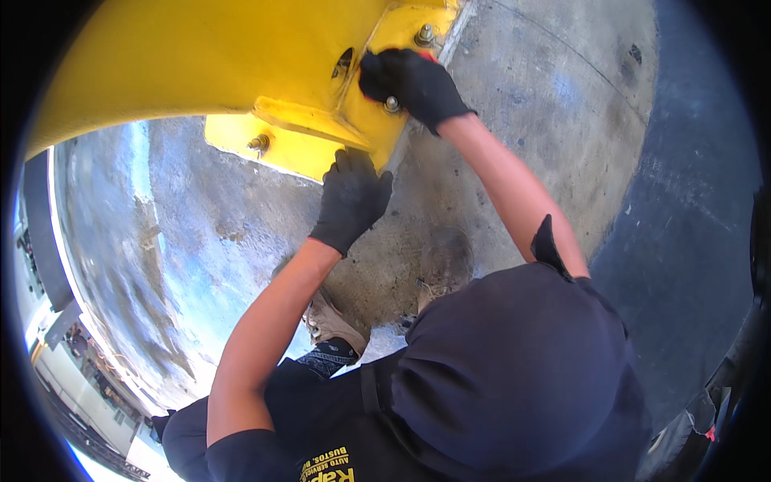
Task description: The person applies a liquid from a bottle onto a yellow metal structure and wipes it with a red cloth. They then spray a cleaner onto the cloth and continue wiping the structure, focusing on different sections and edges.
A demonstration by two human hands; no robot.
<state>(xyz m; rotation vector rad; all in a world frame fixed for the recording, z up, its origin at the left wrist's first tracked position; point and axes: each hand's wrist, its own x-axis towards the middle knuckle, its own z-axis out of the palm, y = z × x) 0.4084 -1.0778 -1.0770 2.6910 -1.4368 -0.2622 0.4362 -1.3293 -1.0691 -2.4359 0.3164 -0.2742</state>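
My left hand [352, 199], in a black glove, rests against the front edge of a yellow steel base plate [297, 154], its fingers stretched forward and touching the metal. My right hand [418, 87], also gloved in black, is curled on the plate's right part, between two bolts. Bits of red show at its edges, from something bunched under the fingers that I cannot make out. One bolt with a nut [391, 104] is just below that hand, another bolt [425, 34] above it. A third bolt [258, 145] stands at the plate's left.
A large yellow post [217, 56] rises from the plate, with a welded rib [309, 120] and a dark oval hole [343, 63]. Around it lies stained concrete floor [546, 104], with a dark floor strip [683, 217] at the right. My shoe [329, 321] is below my left forearm.
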